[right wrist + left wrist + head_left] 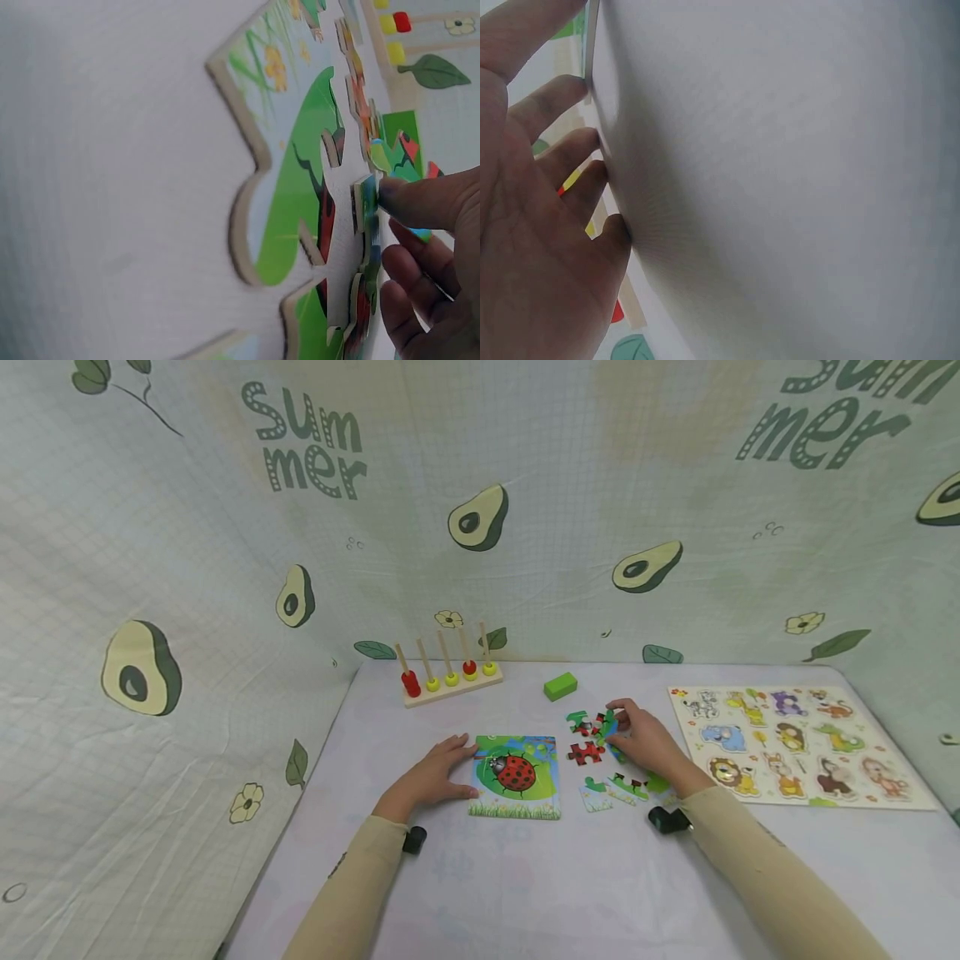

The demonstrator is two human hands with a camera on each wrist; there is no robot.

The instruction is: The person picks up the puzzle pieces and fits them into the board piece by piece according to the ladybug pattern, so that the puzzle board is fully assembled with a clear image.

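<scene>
A square ladybug picture board (516, 774) lies flat on the white table. My left hand (437, 774) rests at its left edge, thumb and fingers spread and fairly straight; the left wrist view has its fingertips touching the table. To the right of the board, my right hand (647, 743) pinches a green, blue and red jigsaw piece (406, 156) between thumb and fingers, tilted up off the table. Loose jigsaw pieces lie around that hand, among them a red one (586, 753) and a green and white one (627, 787). My right hand partly covers some pieces.
Behind the board stands a wooden peg stand (453, 686) with red and yellow beads. A green block (560, 686) sits to its right. On the right lies a large animal puzzle board (765, 743). A printed cloth (555, 602) hangs behind the table.
</scene>
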